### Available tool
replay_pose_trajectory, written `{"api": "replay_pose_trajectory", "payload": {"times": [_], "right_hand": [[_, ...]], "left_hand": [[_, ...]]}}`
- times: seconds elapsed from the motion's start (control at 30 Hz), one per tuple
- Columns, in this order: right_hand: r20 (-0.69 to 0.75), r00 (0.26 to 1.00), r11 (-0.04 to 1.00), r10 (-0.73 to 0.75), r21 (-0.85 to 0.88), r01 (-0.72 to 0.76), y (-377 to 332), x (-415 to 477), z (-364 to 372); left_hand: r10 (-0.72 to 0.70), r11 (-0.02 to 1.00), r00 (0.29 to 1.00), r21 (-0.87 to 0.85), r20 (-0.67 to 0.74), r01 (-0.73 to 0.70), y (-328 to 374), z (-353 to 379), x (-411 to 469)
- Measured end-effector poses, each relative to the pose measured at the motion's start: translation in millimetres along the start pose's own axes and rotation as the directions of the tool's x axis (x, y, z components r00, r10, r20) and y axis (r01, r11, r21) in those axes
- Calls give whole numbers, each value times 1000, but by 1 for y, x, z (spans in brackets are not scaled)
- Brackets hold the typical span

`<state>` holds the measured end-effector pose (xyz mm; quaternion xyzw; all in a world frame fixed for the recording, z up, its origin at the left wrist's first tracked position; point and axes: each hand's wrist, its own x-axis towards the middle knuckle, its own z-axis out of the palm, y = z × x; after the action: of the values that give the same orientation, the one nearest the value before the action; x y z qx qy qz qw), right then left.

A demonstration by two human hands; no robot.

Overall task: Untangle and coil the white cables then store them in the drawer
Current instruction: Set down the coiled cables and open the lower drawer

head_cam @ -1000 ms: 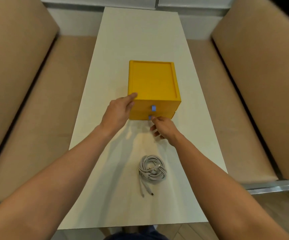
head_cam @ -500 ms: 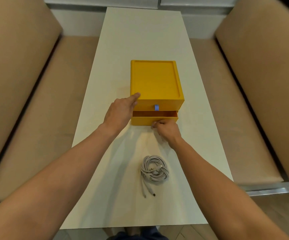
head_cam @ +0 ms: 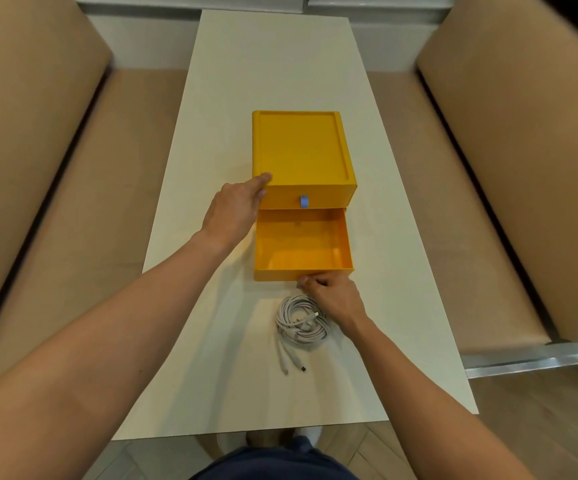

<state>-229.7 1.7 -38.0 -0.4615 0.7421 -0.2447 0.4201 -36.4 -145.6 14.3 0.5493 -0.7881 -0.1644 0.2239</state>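
By our reading we are at the storing step. The coil of white cables lies wound on the white tabletop, just on the near side of the yellow plastic two-drawer box. The box's lower drawer stands drawn well out with nothing in it.

Our left hand lies with straight fingers against the box's front left corner, bracing it. Our right hand pinches the middle of the lower drawer's front edge, where its pull would be, and sits just beside the coil.

The next move, we think, calls for the right hand to let go of the drawer. It should then gather the whole coil so no loop springs loose and lay it inside.

Counting, we find:
- one box with two drawers, the upper drawer shut
- one small blue pull tab in view
- one bundle of cables with at least two plug ends trailing toward us (how many cables it holds we cannot tell)
- two tan upholstered benches, one on each side
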Motion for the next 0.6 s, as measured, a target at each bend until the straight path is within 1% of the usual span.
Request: {"api": "replay_pose_trajectory", "payload": {"times": [0.13, 0.3, 0.37, 0.47, 0.6], "right_hand": [[37, 999, 999, -5, -50, 6, -1, -5, -4], [31, 999, 973, -17, -228, 24, 16, -21, -11], [70, 997, 970, 8, -242, 9, 22, -29, -10], [116, 993, 957, -5, -288, 39, 26, -34, -6], [95, 996, 922, -4, -385, 40, 18, -37, 4]], "left_hand": [[-8, 1000, 1000, -12, -1, 8, -1, 0, 0], [-6, 999, 1000, -44, -4, 5, -1, 0, -1], [-3, 998, 1000, -56, -10, 2, 0, 0, -1], [-7, 998, 1000, -58, -7, 7, 0, 0, -1], [-17, 998, 1000, -55, -5, 17, 0, 1, -2]]}}
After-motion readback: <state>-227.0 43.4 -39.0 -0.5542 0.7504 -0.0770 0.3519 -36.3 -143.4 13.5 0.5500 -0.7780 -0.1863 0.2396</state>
